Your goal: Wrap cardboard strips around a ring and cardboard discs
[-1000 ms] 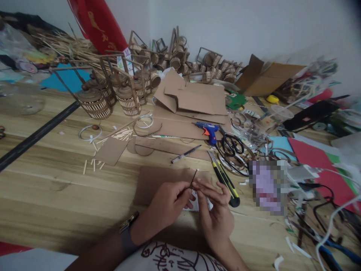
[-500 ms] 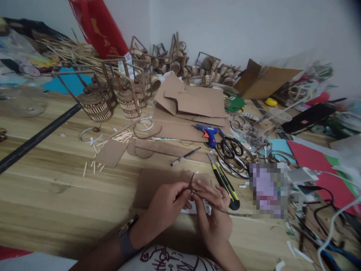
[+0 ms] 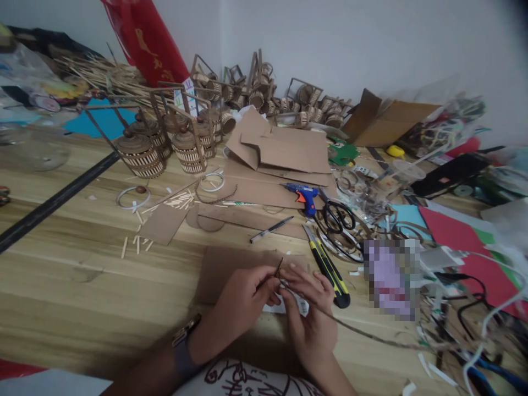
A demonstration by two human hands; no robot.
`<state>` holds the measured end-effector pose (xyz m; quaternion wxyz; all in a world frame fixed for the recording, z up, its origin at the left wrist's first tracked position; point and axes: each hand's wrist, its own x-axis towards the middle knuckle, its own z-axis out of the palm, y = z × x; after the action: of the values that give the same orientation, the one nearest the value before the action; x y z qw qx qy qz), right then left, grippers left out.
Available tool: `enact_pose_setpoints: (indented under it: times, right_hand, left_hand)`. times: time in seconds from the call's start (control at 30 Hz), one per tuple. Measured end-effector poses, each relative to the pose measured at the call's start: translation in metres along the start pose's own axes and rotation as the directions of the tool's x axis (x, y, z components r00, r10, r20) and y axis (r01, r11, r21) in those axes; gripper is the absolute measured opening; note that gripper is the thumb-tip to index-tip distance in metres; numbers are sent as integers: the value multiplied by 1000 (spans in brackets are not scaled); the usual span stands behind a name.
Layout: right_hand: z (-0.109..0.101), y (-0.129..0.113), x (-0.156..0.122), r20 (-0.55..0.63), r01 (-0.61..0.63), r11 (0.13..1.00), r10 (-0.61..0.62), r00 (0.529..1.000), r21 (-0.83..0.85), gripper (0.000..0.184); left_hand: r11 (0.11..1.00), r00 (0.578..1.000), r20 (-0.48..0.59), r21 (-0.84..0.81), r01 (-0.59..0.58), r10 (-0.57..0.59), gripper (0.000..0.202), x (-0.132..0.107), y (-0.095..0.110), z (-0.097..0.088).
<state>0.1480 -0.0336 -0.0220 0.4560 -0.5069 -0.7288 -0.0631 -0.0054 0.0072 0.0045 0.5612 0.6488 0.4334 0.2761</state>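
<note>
Near the table's front edge, my left hand (image 3: 243, 300) pinches one end of a thin brown cord (image 3: 371, 335) between thumb and fingers, and a short tip of it pokes up above them. My right hand (image 3: 315, 324) meets it fingertip to fingertip, closed on the same cord, with its outer fingers loosely bent. From there the cord runs off to the right across the table. My fingers hide the exact spot where it is held. Beneath both hands lie a piece of cardboard (image 3: 214, 272) and a white label (image 3: 303, 306).
Beyond my hands lie a yellow-black utility knife (image 3: 329, 267), a pen (image 3: 271, 229), a blue glue gun (image 3: 306, 197) and black-handled scissors (image 3: 338, 214). Small lidded baskets (image 3: 140, 157) stand at the back left. White cables (image 3: 490, 319) and scraps crowd the right side.
The cord's long end has swung nearer to me and now shows as a curve to the lower right. Both hands stay almost in place.
</note>
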Motion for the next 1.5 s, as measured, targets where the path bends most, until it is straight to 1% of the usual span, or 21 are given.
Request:
enact_pose_setpoints:
  times: [0.07,0.13,0.23,0.3,0.37,0.47,0.53,0.63,0.73,0.9,1.1,1.2,1.33,1.43,1.5]
  right_hand:
    - [0,1,0,16,23,999,-22,1000,-32,8]
    - [-1,1,0,30,33,999,-32,999,-37,10]
    - [-2,2,0,2,-15,1000,15,1000,-27,11]
    - [-2,2,-1,-30,-66,997,65,997,-32,9]
    - [-1,2,-2,-41,-87,996,86,995,-33,7]
    - [-1,1,-3,-8,-53,998,53,999,-16,7]
    - [-1,0,-2,17,-25,1000,25,1000,-14,8]
    - [-2,-2,0,38,-2,999,3,999,-43,7]
    - [-2,-2,1,33,12,999,-10,999,-46,10]
    - [-4,0,0,13,-13,999,14,1000,-30,12]
    - [-3,-2,0,30,19,998,-17,999,-55,12]
    - [-3,-3,1,24,14,998,-13,1000,-55,14]
    - [-3,-3,1,21,-30,998,31,999,-58,15]
    - [-2,-3,-2,-4,-25,999,25,1000,-20,17]
    - [-1,-3,-5,8,-20,1000,20,1000,-1,18]
  left_hand:
    - [1000,1000,-15,18,-6,6,29,-1,0,1]
    - [1000,1000,-7,13,-6,6,30,-2,-2,2]
    - [1000,1000,24,-5,-12,12,30,-5,-5,4]
    - [1000,999,38,0,-16,16,31,-5,-6,4]
    - [1000,999,46,0,-7,7,32,-4,-4,3]
    - [1000,999,38,-8,10,-9,26,-2,0,1]
    - [1000,1000,13,15,6,-6,23,-1,1,0]
    - [999,1000,-23,42,-6,7,25,-1,1,1]
    - [1000,999,-20,11,-27,27,27,-3,-3,2]
    - [997,999,3,-69,-33,33,29,-4,-5,4]
    - [998,998,-20,3,-66,67,26,-2,-3,2]
    - [997,997,-17,-1,-79,79,29,-3,-4,3]
    - [998,998,-2,-19,-66,66,30,-6,-3,3]
    - [998,998,-7,-17,-55,55,28,-6,-1,3]
    - [998,999,-21,-23,-51,50,26,-5,0,2]
